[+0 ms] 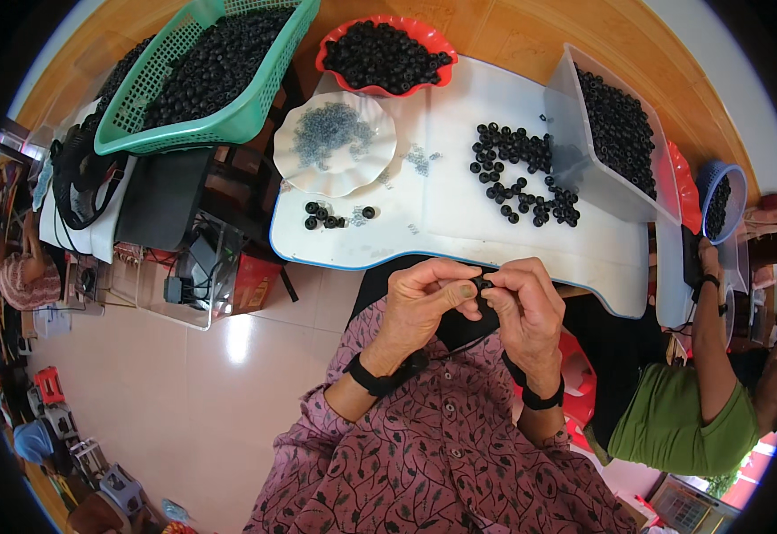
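My left hand (428, 304) and my right hand (528, 313) meet just in front of the table's near edge. Between their fingertips is a small round black part (483, 283), pinched from both sides. Fingers cover much of it, so its detail is hard to make out. On the white table (459, 214) beyond lie many loose black round parts (517, 147), some showing a hole. A smaller group of them (317, 216) sits at the left beside some tiny clear pieces. A scalloped white plate (286, 147) holds a heap of small clear pieces (330, 133).
Black parts fill a green basket (255, 125) at upper left, a red bowl (446, 71) at the back and a clear plastic bin (584, 178) at right. A person in a green shirt (682, 423) works at the right, near a blue basket (733, 178).
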{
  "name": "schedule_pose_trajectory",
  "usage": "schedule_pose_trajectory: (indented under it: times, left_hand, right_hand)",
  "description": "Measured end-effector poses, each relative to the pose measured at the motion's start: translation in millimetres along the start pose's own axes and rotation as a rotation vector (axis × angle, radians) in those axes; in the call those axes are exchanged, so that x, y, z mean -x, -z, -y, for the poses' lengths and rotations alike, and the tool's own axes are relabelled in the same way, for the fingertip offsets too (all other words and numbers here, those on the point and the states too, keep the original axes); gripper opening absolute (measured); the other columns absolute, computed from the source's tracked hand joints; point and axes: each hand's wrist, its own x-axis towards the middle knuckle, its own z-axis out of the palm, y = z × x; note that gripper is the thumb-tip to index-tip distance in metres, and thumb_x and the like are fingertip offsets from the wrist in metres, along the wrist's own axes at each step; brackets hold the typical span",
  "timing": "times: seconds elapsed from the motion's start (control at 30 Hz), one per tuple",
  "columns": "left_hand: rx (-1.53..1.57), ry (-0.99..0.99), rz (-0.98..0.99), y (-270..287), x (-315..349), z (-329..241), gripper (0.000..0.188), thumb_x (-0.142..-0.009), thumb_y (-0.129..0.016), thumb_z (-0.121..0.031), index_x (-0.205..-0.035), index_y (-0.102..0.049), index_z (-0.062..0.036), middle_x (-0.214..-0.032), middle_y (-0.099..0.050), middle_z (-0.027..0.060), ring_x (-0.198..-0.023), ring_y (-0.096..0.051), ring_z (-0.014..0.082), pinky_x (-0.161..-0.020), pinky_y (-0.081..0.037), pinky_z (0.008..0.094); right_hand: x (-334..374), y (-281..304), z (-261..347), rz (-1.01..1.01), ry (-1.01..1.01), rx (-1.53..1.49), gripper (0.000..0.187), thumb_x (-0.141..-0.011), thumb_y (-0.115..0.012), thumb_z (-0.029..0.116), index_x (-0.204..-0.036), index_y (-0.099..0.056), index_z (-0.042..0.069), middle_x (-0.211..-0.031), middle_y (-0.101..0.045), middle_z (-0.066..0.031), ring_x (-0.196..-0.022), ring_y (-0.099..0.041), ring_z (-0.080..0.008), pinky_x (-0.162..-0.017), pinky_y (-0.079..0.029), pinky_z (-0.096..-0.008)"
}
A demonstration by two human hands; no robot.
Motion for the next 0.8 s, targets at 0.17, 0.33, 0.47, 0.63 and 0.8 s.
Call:
schedule_pose_trajectory:
  times: [0.17,0.33,0.47,0.63,0.8]
  left_hand:
    - [-0.104,-0.021,-0.014,-0.9,-0.6,-4.1,0.017,-0.087,-0.066,0.003,-0.103,-0.067,0.0058,-0.091,-0.068,0.0117,-0.074,-0.069,0.0164,-0.07,-0.06,0.0265]
    - [-0.18,0.039,-0.019,-0.1,0.7,-10.9,0.018,-0.089,-0.063,0.003,-0.107,-0.066,0.0057,-0.095,-0.069,0.0122,-0.079,-0.07,0.0178,-0.074,-0.059,0.0258]
    - [-0.265,0.097,-0.048,-5.6,2.5,-16.7,0.019,-0.092,-0.059,0.002,-0.109,-0.065,0.0064,-0.098,-0.069,0.0133,-0.083,-0.07,0.0186,-0.076,-0.058,0.0261]
    - [-0.225,0.166,-0.089,-8.1,6.0,-20.9,0.019,-0.09,-0.062,0.001,-0.108,-0.065,0.0075,-0.098,-0.068,0.0131,-0.085,-0.066,0.014,-0.077,-0.056,0.0259]
    - [-0.19,0.189,-0.092,-5.6,3.5,-12.0,0.014,-0.087,-0.063,0.005,-0.101,-0.065,0.0082,-0.093,-0.069,0.0159,-0.08,-0.068,0.0188,-0.074,-0.06,0.0308]
  right_hand:
    - [-4.0,1.6,0.2,0.043,0.009,0.012,0.018,-0.079,-0.069,-0.005,-0.094,-0.059,-0.001,-0.087,-0.058,-0.0128,-0.069,-0.061,-0.022,-0.057,-0.05,-0.0301]
    - [-4.1,0.5,-2.3,0.081,-0.008,0.014,0.019,-0.078,-0.069,-0.006,-0.093,-0.058,-0.001,-0.086,-0.057,-0.0136,-0.068,-0.061,-0.0248,-0.056,-0.05,-0.0321]
    - [-6.7,0.5,0.3,0.094,0.025,0.071,0.02,-0.076,-0.07,-0.005,-0.092,-0.057,-0.001,-0.085,-0.056,-0.0145,-0.068,-0.061,-0.029,-0.055,-0.051,-0.0352]
    - [-6.1,-0.2,3.8,0.187,0.042,0.174,0.019,-0.079,-0.071,0.005,-0.09,-0.056,-0.001,-0.084,-0.053,-0.0129,-0.066,-0.06,-0.0305,-0.054,-0.049,-0.0385]
    - [1.9,-3.4,-1.9,0.211,0.047,0.247,0.018,-0.083,-0.067,0.011,-0.087,-0.054,0.0,-0.081,-0.049,-0.0124,-0.065,-0.057,-0.0314,-0.054,-0.048,-0.042]
